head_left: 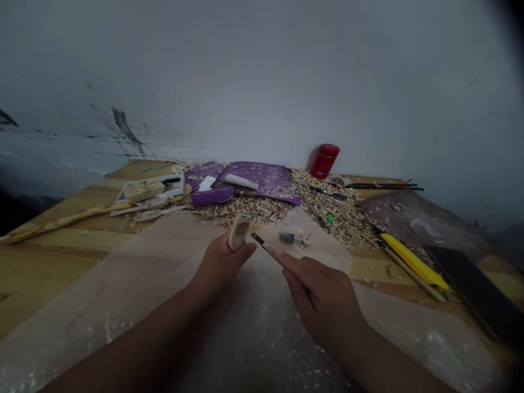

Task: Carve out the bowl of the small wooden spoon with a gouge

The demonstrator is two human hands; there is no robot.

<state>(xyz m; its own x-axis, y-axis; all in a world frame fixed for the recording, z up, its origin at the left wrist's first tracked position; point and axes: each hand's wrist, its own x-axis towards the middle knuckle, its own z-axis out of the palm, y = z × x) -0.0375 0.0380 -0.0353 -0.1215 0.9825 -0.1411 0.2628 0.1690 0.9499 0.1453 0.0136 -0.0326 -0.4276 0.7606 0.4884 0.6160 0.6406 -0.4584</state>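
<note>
My left hand (223,262) is closed around a small pale piece of carved wood (238,230), which stands upright out of the fist. My right hand (319,292) grips a thin carving tool (262,243) with a wooden handle and a dark metal tip. The tip points up and left, close to the wood piece but apart from it. Both hands hover over a translucent plastic sheet (164,284) spread on the wooden table (49,262).
Wood shavings (311,202) lie heaped behind the hands. Around them are purple packaging (266,180), a red cylinder (325,161), a small grey cone-shaped bit (289,238), a yellow utility knife (413,262), a dark slab (478,295) at right, and a white tray (151,188) and a long stick (61,221) at left. A grey wall rises behind.
</note>
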